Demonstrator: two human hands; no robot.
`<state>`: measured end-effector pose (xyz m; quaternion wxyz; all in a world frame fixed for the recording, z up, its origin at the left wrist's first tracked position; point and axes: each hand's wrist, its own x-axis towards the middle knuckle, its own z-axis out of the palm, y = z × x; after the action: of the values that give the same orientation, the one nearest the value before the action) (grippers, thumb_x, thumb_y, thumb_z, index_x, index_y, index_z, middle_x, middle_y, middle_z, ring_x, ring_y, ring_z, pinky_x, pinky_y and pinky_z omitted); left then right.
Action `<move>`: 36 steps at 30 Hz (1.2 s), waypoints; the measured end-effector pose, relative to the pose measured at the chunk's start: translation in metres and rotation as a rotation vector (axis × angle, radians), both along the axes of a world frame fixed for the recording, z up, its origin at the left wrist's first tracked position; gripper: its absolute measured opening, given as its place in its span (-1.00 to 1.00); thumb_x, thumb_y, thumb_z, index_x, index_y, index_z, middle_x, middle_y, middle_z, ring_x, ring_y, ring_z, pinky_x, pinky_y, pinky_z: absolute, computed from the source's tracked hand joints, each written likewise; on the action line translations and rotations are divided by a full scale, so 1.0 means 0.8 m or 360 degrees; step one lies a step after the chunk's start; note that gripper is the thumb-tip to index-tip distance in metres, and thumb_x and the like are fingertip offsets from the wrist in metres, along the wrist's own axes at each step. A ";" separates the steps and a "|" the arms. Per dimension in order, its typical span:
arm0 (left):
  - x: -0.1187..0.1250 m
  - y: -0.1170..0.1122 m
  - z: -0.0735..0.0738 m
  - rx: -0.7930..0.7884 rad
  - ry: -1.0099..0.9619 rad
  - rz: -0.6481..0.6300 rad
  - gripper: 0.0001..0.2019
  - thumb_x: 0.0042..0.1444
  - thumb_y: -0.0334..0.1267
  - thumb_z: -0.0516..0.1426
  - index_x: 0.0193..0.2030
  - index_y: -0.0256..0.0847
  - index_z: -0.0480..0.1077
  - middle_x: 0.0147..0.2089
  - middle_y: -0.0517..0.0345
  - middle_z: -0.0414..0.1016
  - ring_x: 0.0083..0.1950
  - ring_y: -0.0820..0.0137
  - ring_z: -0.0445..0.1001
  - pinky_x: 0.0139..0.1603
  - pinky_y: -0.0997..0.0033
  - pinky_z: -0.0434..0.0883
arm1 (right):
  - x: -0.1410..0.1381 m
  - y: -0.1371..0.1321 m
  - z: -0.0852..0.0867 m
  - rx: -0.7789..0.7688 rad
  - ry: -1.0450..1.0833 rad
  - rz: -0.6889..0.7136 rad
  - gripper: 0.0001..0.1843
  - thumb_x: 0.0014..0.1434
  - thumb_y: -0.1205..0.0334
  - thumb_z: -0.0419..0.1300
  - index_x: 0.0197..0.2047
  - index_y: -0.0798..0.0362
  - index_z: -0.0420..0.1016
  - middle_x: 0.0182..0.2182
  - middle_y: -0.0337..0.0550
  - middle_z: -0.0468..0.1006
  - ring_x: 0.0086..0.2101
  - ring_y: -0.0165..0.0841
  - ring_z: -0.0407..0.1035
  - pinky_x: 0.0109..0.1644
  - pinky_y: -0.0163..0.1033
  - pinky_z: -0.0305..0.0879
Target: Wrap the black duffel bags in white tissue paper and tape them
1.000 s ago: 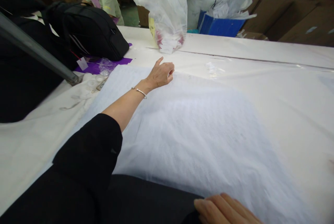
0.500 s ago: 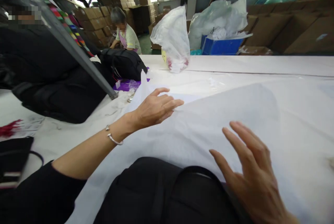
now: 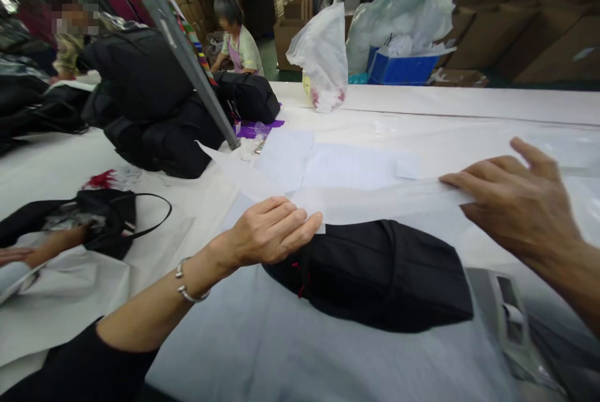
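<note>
A person's left hand [image 3: 269, 236] and right hand [image 3: 518, 208] lie flat on a sheet of white paper [image 3: 356, 199] whose folded edge crosses the top of a black bag [image 3: 384, 274] in the middle of the bench [image 3: 469, 108]. Neither hand grips anything. The left fingers are straight and close together on the edge at the bag's ten o'clock, and the right fingers are spread open on the paper at its two o'clock. The fold would likely sit best with both palms kept low and the paper drawn evenly taut between them, since thin paper creases or tears under a lopsided pull. At the bag's twelve o'clock stand a plastic sack [image 3: 323, 52] and a blue box [image 3: 403, 69]. A heap of black bags [image 3: 154, 114] and a slanting metal post [image 3: 197, 70] crowd the ten o'clock side near the sheet's far corner. At nine o'clock another person's hand [image 3: 12, 256] rests by a strapped bag [image 3: 105, 221], well apart from the fold.
</note>
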<state>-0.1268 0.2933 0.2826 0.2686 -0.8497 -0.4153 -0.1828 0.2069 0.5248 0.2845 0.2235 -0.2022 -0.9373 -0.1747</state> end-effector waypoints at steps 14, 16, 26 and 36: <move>0.056 -0.166 -0.104 -0.0188 -0.0226 0.0370 -0.88 0.31 -0.46 0.07 -0.12 -0.24 0.41 -0.34 0.17 0.52 -0.30 0.41 0.49 -0.25 0.36 0.39 | 0.123 -0.235 -0.044 -0.0094 -0.0222 -0.0013 -0.66 0.21 0.41 0.05 -0.05 0.02 0.57 -0.25 -0.08 0.63 -0.33 -0.18 0.48 -0.21 -0.09 0.35; 0.059 -0.171 -0.126 -0.0291 -0.0212 0.0461 -0.85 0.34 -0.45 0.03 -0.15 -0.22 0.42 -0.34 0.15 0.51 -0.30 0.39 0.47 -0.26 0.35 0.36 | 0.131 -0.246 -0.059 -0.0082 -0.0197 -0.0109 -0.72 0.26 0.39 0.08 -0.08 0.04 0.59 -0.26 -0.07 0.63 -0.33 -0.20 0.47 -0.21 -0.11 0.34; 0.072 -0.143 -0.153 -0.0917 -0.0051 0.0686 -0.79 0.33 -0.45 -0.04 -0.19 -0.21 0.42 -0.27 0.03 0.48 -0.23 0.25 0.46 -0.25 0.26 0.34 | 0.137 -0.268 -0.112 -0.0160 -0.0202 -0.0276 -0.81 0.31 0.37 0.13 -0.17 0.08 0.60 -0.35 -0.14 0.61 -0.30 -0.28 0.42 -0.08 -0.17 0.23; 0.060 -0.115 -0.149 -0.1079 0.0077 0.0645 -0.75 0.23 -0.55 -0.04 -0.15 -0.21 0.41 -0.25 0.02 0.50 -0.20 0.24 0.52 -0.22 0.29 0.41 | 0.128 -0.296 -0.151 -0.0451 -0.0186 -0.0577 -0.71 0.36 0.31 0.10 -0.37 0.08 0.57 -0.47 -0.12 0.56 -0.37 -0.34 0.42 -0.17 -0.23 0.20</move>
<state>-0.0785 0.2017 0.1635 0.0130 -0.7950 -0.6051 0.0415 0.3092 0.2883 0.1639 0.1033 -0.3860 -0.9123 -0.0901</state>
